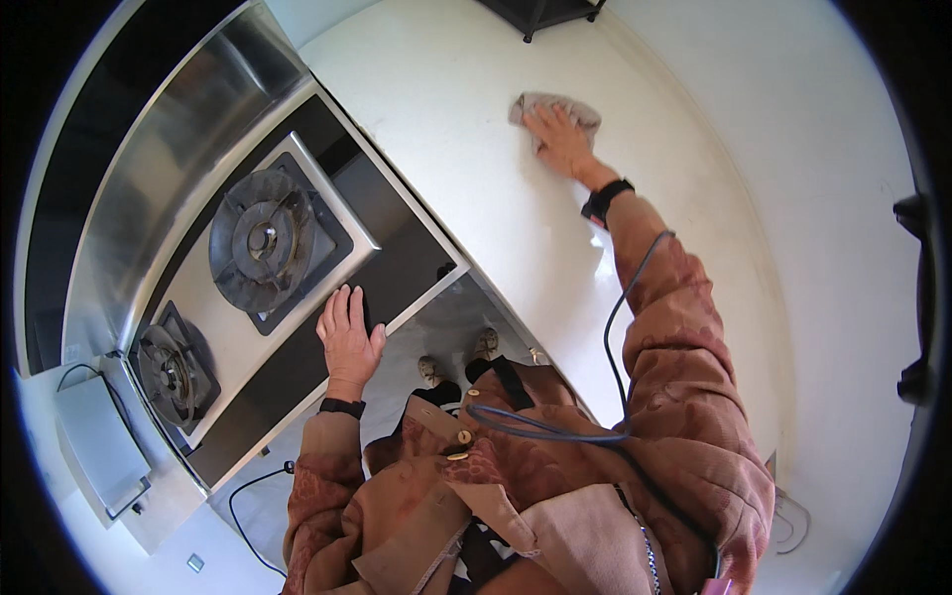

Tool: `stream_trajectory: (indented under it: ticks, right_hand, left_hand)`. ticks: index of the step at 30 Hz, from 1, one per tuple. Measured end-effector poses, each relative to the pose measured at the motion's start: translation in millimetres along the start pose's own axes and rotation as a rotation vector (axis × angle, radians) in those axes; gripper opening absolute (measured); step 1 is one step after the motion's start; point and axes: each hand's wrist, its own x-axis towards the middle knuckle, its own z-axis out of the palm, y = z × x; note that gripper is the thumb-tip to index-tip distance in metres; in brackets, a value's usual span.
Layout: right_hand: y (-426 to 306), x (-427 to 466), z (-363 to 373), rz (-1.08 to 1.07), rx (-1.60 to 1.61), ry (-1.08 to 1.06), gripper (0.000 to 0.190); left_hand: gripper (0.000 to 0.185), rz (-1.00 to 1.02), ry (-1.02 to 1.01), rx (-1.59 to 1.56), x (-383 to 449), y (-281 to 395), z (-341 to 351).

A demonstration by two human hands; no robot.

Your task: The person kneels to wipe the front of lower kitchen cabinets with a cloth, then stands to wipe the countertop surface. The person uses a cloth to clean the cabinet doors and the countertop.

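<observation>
My right hand [559,141] lies flat on a crumpled greyish cloth [583,113], pressing it against the white countertop [446,97]; whether the fingers grip it cannot be told. On the dark front edge of the gas stove [405,268] rests my left hand [349,342], fingers apart and holding nothing. The larger burner [262,236], with its round metal pan support, is just beyond the left fingertips. A second burner [172,375] sits farther left.
A black rack [547,11] stands at the counter's far end. Stainless steel panelling [186,126] curves behind the stove. A white box [104,446] with a cable is at lower left. A blue-grey cable [613,327] hangs along my right sleeve. Walls border the counter on the right.
</observation>
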Motion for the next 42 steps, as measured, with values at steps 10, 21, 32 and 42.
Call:
stream_trajectory:
  ticks: [10,21,32,42]
  right_hand:
    - [-136,-217,-51,-0.085,0.17,-0.068,0.081]
    - [-135,-195,-37,0.015,0.327,-0.193,0.082]
    - [-80,-31,-30,0.003,0.262,-0.206,0.07]
    - [-72,128,-24,0.041,0.175,-0.089,0.055]
  left_hand:
    - [0.075,0.043,0.042,-0.064,-9,-9,-2]
    - [0.078,0.103,0.056,-0.073,-12,-16,1]
    - [0.09,0.132,-0.101,-0.047,0,-22,-15]
    - [0.09,0.151,-0.122,-0.02,6,-29,-8]
